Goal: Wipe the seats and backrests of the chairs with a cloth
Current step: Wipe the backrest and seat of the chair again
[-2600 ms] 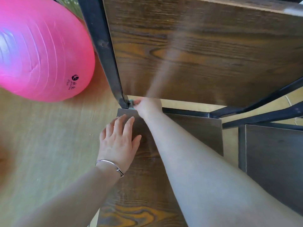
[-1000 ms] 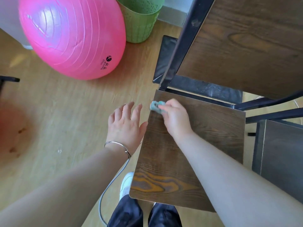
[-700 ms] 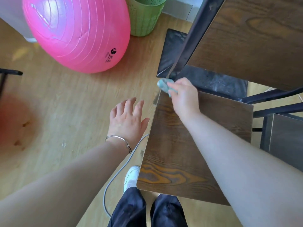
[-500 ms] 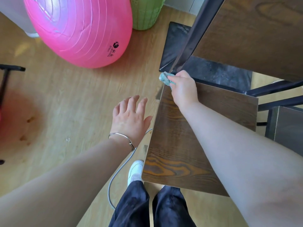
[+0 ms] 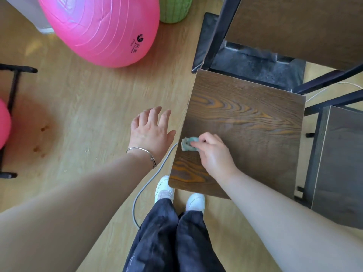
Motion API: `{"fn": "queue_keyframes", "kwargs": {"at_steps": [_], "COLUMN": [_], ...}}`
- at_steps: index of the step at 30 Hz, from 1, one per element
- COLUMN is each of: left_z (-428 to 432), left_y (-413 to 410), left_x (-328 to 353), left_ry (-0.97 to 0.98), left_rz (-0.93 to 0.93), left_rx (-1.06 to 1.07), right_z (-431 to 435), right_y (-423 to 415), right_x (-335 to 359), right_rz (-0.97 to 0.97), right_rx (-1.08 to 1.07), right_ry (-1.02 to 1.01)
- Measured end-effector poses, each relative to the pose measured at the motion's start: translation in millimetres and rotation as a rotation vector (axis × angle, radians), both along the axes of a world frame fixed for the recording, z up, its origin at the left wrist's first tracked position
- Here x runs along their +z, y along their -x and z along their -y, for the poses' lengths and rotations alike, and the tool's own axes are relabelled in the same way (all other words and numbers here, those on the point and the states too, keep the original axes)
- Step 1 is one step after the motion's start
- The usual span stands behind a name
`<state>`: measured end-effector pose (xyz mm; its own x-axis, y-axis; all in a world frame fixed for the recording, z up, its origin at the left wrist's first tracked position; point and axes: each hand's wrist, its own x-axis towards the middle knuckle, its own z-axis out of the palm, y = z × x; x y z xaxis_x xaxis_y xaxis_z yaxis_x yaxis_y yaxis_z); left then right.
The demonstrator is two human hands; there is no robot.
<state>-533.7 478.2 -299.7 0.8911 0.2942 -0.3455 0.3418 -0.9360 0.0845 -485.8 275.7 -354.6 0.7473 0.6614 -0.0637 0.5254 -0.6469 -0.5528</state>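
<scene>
While the right hand (image 5: 214,154) pinches a small, fluffy blue-green cloth (image 5: 186,144) in its curled fingers, the cloth is pressed down on the chair seat (image 5: 245,114). It sits close to the seat's left edge, nearer the front. The seat is a flat, square board of dark brown wood with wavy orange lines in it. The backrest (image 5: 294,26) above it is the same brown wood, held in a thin black metal frame (image 5: 217,32). The left hand (image 5: 151,130) is spread out flat with its fingers apart. It is in the air just beside the seat's left edge and holds nothing. A thin silver bracelet (image 5: 144,153) goes round its wrist. A second chair (image 5: 341,163) with a greyer seat stands just to the right. On the smooth, light wooden floor (image 5: 78,99) sit a big, round, shiny pink ball (image 5: 102,26) with thin ribs and a green bin (image 5: 173,8). A grey cable (image 5: 134,208) curves past two white shoes (image 5: 164,188) and dark trousers (image 5: 172,238).
</scene>
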Motion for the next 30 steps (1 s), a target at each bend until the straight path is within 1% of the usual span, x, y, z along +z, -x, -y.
{"fn": "queue_keyframes", "kwargs": {"at_steps": [4,7,8,9,11,13,15,17,20,23,25,30], "left_z": [19,33,36,39,41,42,43,45,50,54,57,61], "left_y": [16,24,26,27,28,29,29,30,31,32,33,36], "left_x": [1,3,4,4,4,0,-4,-8,-8,-5,-3,0], "left_ry": [0.012,0.019,0.022,0.024,0.023,0.019,0.017,0.027,0.042,0.049,0.056,0.049], "left_rz": [-0.01,0.002,0.008,0.02,0.05,0.072,0.07,0.056,0.051,0.058,0.071,0.082], "left_rx": [0.012,0.022,0.025,0.03,0.042,0.05,0.054,0.052,0.046,0.046,0.04,0.054], "right_z": [20,22,25,29,39,54,65,68,59,48,45,44], "right_y": [30,17,5,-12,-55,-98,-127,-136,-125,-101,-83,-28], "right_x": [2,10,15,21,31,33,25,17,12,14,14,5], "right_rz": [-0.04,-0.098,-0.094,-0.075,-0.064,-0.059,-0.051,-0.06,-0.113,-0.16,-0.156,-0.224], "right_rx": [0.001,-0.027,-0.068,-0.139,-0.366,-0.592,-0.701,-0.707,-0.723,-0.6,-0.471,-0.343], "right_ry": [0.026,-0.005,-0.031,-0.052,-0.061,-0.009,0.076,0.138,0.117,0.081,0.081,-0.039]}}
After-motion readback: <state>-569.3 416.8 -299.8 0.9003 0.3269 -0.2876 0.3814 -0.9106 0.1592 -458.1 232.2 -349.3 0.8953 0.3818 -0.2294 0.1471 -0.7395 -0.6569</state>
